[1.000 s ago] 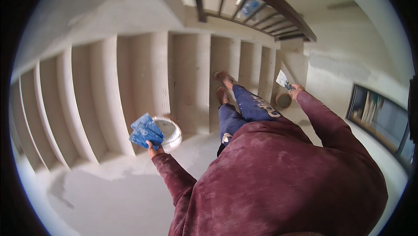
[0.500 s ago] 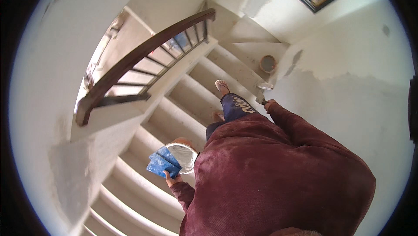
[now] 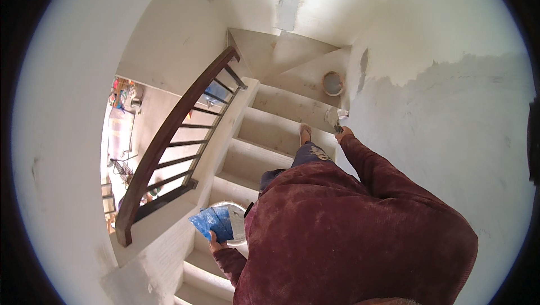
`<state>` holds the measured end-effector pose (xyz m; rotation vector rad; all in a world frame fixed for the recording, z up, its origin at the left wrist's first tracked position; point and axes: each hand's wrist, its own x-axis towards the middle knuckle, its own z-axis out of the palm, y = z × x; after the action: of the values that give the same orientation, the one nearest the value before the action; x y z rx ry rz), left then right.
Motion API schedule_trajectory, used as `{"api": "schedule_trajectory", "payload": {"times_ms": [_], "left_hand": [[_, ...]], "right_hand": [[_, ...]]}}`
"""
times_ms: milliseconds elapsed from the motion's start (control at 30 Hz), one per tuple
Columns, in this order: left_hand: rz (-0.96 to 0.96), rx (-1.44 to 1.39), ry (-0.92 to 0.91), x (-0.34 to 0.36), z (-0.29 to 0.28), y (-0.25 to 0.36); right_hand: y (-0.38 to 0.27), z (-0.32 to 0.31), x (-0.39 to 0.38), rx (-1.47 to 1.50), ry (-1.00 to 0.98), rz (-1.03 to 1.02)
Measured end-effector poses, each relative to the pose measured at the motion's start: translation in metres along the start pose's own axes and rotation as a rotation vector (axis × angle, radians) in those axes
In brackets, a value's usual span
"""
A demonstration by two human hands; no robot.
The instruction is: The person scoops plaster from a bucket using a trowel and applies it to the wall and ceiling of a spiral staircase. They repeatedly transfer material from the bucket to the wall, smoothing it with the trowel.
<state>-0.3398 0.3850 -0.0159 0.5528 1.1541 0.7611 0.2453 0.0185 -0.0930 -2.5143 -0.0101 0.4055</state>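
Observation:
My left hand (image 3: 218, 241) is closed round the edge of blue flat plastic spreaders (image 3: 212, 223), smeared with white. They overlap the rim of a round bucket (image 3: 238, 224) with whitish paste inside, close against my left side. How the bucket is held up is hidden. On the other side, my right hand (image 3: 343, 133) grips the dark handle of a trowel (image 3: 332, 117) whose blade is coated pale. A small white piece (image 3: 343, 113) shows beside that blade, near the right wall; whether it belongs to the trowel I cannot tell.
Plain pale stairs (image 3: 264, 123) run under me, with my sandalled foot (image 3: 305, 133) on one step. A second round bucket (image 3: 333, 83) stands near the landing corner. Along the left runs a dark handrail (image 3: 174, 128) with bars; the right wall (image 3: 439, 130) bears grey patches.
My view has swung round, and the stairs and handrail stand at a different angle. One foot shows now instead of two. Both hands keep hold of their tools.

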Motion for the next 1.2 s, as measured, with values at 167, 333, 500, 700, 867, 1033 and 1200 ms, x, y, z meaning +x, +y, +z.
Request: {"api": "schedule_trajectory", "payload": {"times_ms": [167, 333, 500, 700, 867, 1033, 1200], "left_hand": [[-0.048, 0.113, -0.003, 0.038, -0.038, -0.018], [-0.04, 0.248, -0.041, 0.07, -0.061, -0.01], [-0.014, 0.503, -0.081, 0.055, -0.07, 0.036], [0.03, 0.441, -0.508, 0.047, -0.042, 0.09], [-0.046, 0.474, -0.7, 0.101, 0.008, 0.103], [-0.079, 0.186, -1.0, 0.105, 0.062, 0.118], [0.015, 0.003, -1.232, 0.048, 0.232, 0.118]], "right_hand": [[0.052, 0.035, -0.006, -0.06, -0.156, 0.101], [0.039, 0.019, -0.01, -0.056, -0.247, 0.01], [-0.034, -0.041, -0.091, 0.152, 0.114, -0.119], [-0.029, -0.017, -0.224, 0.336, 0.301, -0.124], [-0.029, 0.003, -0.334, 0.299, 0.277, -0.188], [-0.055, 0.007, -0.437, 0.556, 0.347, -0.285], [-0.139, -0.048, -0.359, 0.584, 0.322, -0.532]]}}
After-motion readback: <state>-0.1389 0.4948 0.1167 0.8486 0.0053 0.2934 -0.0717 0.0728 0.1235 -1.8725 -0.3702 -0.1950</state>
